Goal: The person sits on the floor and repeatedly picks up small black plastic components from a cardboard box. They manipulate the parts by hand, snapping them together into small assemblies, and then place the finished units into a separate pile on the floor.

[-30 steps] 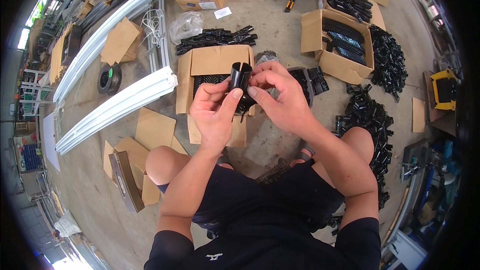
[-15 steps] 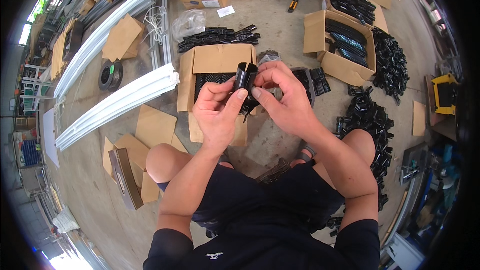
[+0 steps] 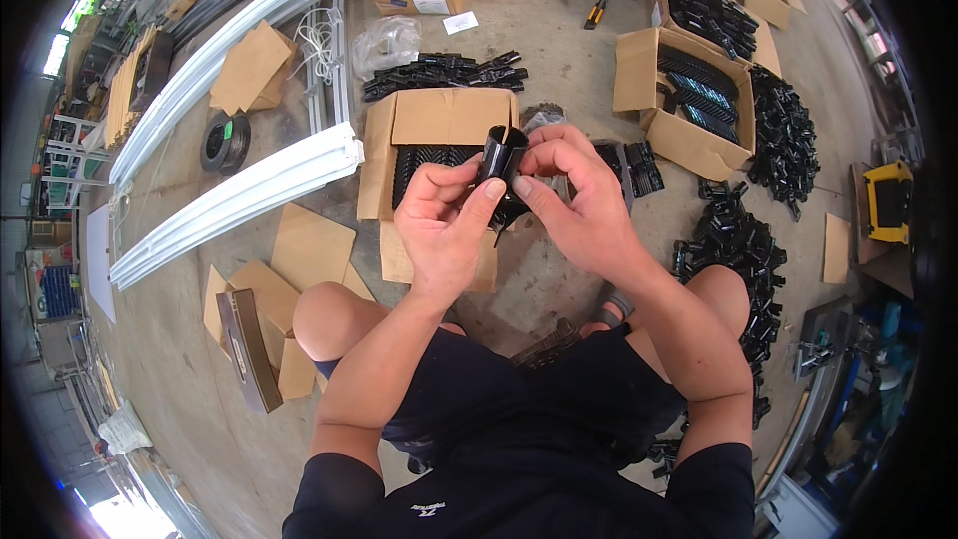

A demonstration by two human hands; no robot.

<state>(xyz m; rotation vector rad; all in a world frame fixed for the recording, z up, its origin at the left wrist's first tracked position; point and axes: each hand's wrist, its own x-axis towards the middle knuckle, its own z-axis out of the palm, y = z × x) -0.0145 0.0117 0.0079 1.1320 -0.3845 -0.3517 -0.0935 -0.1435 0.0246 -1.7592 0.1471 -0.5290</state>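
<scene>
Between my two hands, in front of my knees, is a glossy black plastic part (image 3: 502, 158) with two short tube-like halves side by side at its top. My left hand (image 3: 444, 215) is closed on its left side, thumb on the front face. From the other side my right hand (image 3: 569, 195) pinches it with thumb and fingers. The lower end of the part is partly covered by my fingers. Just beyond my hands stands an open cardboard box (image 3: 454, 118) holding rows of black parts.
Loose black parts (image 3: 733, 250) lie heaped by my right knee. Another open box (image 3: 699, 145) of black parts stands at the right. White metal rails (image 3: 239, 202) lie at the left, near flattened cardboard (image 3: 309, 245) and a black coil (image 3: 226, 145). An orange-and-black cutter (image 3: 595, 14) lies far off.
Both hands and the black part have shifted very slightly to the right in the picture. The grip looks the same.
</scene>
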